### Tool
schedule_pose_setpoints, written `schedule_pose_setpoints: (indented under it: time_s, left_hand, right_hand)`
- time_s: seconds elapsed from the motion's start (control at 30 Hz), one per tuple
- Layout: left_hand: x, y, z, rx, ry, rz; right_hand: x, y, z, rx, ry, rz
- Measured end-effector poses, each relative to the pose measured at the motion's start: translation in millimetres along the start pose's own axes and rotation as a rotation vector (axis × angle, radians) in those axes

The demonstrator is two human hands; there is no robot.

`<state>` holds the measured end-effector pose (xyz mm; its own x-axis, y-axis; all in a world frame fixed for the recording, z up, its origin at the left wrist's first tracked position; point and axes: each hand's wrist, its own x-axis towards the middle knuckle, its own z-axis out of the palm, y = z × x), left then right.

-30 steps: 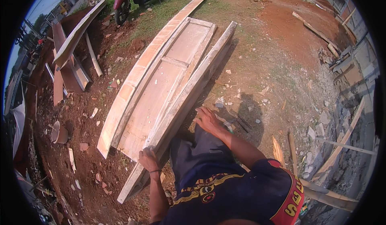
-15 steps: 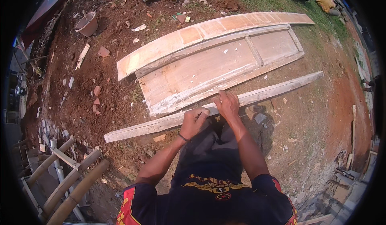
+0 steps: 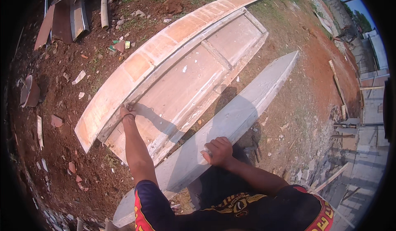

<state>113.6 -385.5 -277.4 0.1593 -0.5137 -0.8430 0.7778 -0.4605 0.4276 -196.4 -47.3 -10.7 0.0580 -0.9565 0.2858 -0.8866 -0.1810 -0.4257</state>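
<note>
At the near long side of the curved pale board point(image 3: 165, 41), my left hand point(image 3: 128, 109) is closed round the wooden rail point(image 3: 142, 86) of the framed plywood panel point(image 3: 175, 91). The arm reaches across the panel, casting a shadow on it. Closer to me lies a long pale plank point(image 3: 231, 123), its broad face upward and its far end pointed. My right hand point(image 3: 220, 152) is curled into a fist at the plank's near edge. Something small and pale shows by its thumb, too hidden to name.
Brown and metal sheets point(image 3: 62, 20) and a pole point(image 3: 104, 6) lie at the far left. A terracotta-coloured bucket point(image 3: 30, 91) stands on rubble-strewn soil. At the right are a timber strip point(image 3: 338, 84) and a block wall point(image 3: 373, 107).
My left hand has moved from the plank to the panel's rail. The plank now shows its broad face instead of a narrow edge. My view has turned, so the panel appears more slanted.
</note>
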Motion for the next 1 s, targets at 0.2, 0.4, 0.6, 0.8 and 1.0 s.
schedule_pose_setpoints:
  time_s: [0.2,0.4,0.6,0.8,1.0]
  left_hand:
    - [45,26,0,0.019,0.177,-0.039]
    - [41,34,8,0.062,0.242,0.002]
    - [52,30,20,0.052,0.14,0.048]
    - [-18,68,23,0.252,-0.05,0.218]
    - [-214,46,22,0.332,-0.337,0.285]
  right_hand:
    - [-1,-1,-2,0.017,0.003,0.039]
    - [-5,-2,-5,0.012,-0.004,0.058]
    - [-11,-1,-4,0.021,0.012,0.072]
    - [-16,-5,-5,0.043,0.038,0.054]
    - [-14,-4,-5,0.082,0.072,-0.007]
